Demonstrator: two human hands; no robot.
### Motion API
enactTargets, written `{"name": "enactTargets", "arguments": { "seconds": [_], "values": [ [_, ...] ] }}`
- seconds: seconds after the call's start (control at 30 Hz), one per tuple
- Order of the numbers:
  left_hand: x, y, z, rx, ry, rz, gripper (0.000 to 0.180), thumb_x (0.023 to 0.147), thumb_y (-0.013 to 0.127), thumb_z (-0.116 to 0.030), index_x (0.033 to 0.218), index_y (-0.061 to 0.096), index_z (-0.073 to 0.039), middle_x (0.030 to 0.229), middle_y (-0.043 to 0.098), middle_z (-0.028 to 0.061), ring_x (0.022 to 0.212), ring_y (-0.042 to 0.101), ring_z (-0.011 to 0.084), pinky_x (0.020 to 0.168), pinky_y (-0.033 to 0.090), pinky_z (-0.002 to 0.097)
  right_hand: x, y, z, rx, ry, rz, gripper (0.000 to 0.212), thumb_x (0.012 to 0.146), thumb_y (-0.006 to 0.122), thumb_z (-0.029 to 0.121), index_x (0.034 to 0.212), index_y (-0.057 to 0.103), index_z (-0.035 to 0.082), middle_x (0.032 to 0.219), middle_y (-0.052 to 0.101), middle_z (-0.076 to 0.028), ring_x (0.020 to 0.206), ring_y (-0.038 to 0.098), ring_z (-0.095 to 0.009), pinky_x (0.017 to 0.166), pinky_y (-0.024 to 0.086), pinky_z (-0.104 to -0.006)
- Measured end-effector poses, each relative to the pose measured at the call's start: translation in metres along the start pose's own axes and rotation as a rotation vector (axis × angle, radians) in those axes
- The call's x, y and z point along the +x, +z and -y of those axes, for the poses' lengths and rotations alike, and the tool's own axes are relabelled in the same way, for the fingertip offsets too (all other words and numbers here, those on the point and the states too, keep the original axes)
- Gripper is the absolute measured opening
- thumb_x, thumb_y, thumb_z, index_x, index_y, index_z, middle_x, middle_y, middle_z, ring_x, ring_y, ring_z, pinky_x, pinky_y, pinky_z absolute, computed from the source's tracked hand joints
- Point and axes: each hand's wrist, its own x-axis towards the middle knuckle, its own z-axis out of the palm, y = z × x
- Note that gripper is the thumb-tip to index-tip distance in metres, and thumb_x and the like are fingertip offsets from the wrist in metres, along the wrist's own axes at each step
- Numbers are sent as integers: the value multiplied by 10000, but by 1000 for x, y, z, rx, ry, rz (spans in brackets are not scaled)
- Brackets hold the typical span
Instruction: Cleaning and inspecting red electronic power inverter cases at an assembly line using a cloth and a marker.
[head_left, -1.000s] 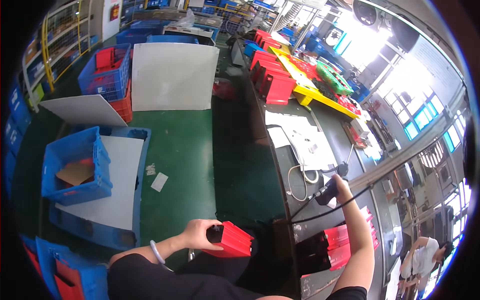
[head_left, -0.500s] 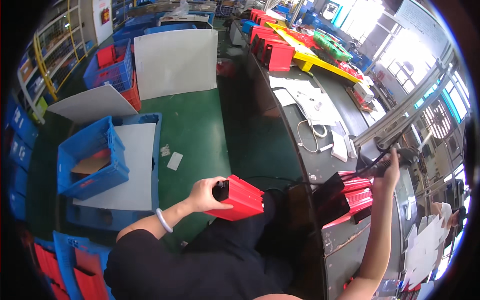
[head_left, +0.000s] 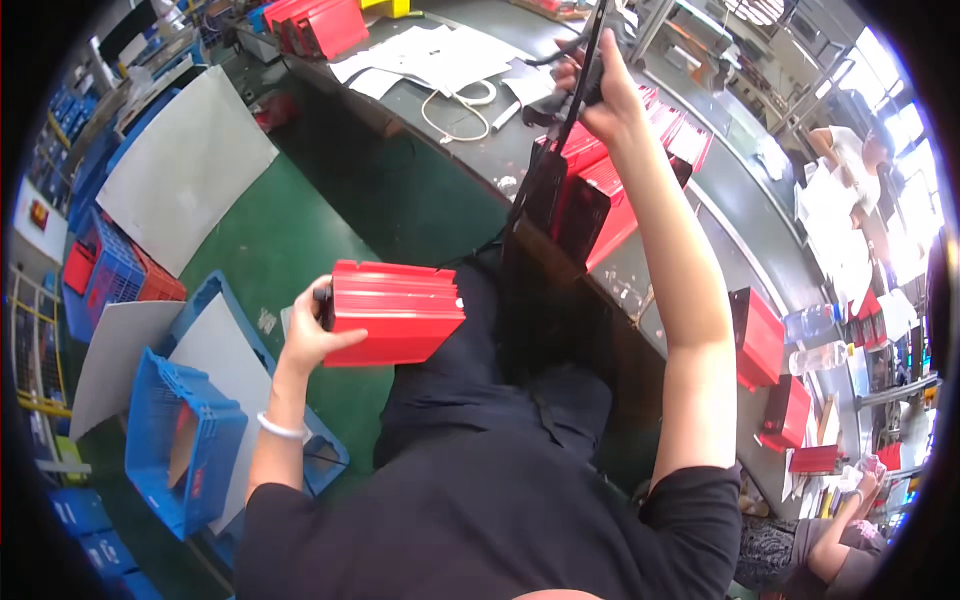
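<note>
My left hand [head_left: 305,335] grips a red ribbed metal case [head_left: 395,312] by its dark end, holding it above my lap. My thumb lies along its lower side. Over the bench, my right hand [head_left: 618,100] is wrapped round a black hand tool [head_left: 594,82] with a dark cord or strap hanging from it. Fingers and blur hide most of the tool, so its exact kind is unclear. Just below that hand, several red cases with black ends [head_left: 612,182] lie side by side on the bench.
White papers [head_left: 435,55] and a looped white cable [head_left: 465,118] lie on the grey bench [head_left: 400,110]. More red cases [head_left: 760,338] and plastic bottles [head_left: 820,357] stand to the right. A blue crate [head_left: 215,430] sits at left. Other people [head_left: 850,160] are at the right.
My view has swung to the right. The red case has turned and now shows its ribbed face. My right hand keeps the black tool, now over the far side of the red cases.
</note>
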Motion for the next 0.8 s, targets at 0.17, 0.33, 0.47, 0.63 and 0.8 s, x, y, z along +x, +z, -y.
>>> {"name": "enactTargets", "arguments": {
  "seconds": [0.17,0.33,0.47,0.63,0.8],
  "values": [
    [54,-2,-22,-391,59,207,827,502,865,-159,1228,504,4,1215,570,102,1133,545,195,1015,399,344,21,30,-38,-409,101,262,747,900,402,646,1312,479,27,811,562,-22,737,552,-93,635,500,-231],
    [100,30,-71,-439,136,601,909,516,851,-214,1302,477,45,1386,456,156,1227,496,232,1074,352,367,39,57,-66,-589,339,448,701,888,401,670,1299,514,113,767,537,63,678,521,-43,598,433,-182],
    [123,72,-63,-325,320,803,876,502,856,-81,1295,489,-12,1381,440,94,1260,419,189,1103,289,328,39,52,-66,-602,355,313,634,947,373,590,1276,556,81,709,477,72,636,435,-37,608,395,-196],
    [106,85,-58,-407,201,659,725,550,868,-60,1197,543,-41,1299,432,89,1232,428,197,1067,320,331,22,66,-79,-780,513,337,600,930,442,577,1189,587,56,749,505,51,648,510,-67,595,437,-210],
    [107,91,-54,-388,177,543,705,589,837,28,1210,505,-16,1212,463,36,1154,487,160,1019,374,300,12,72,-71,-851,496,253,605,891,473,627,1148,615,98,717,514,45,607,519,-86,537,415,-229]
  ]
}}
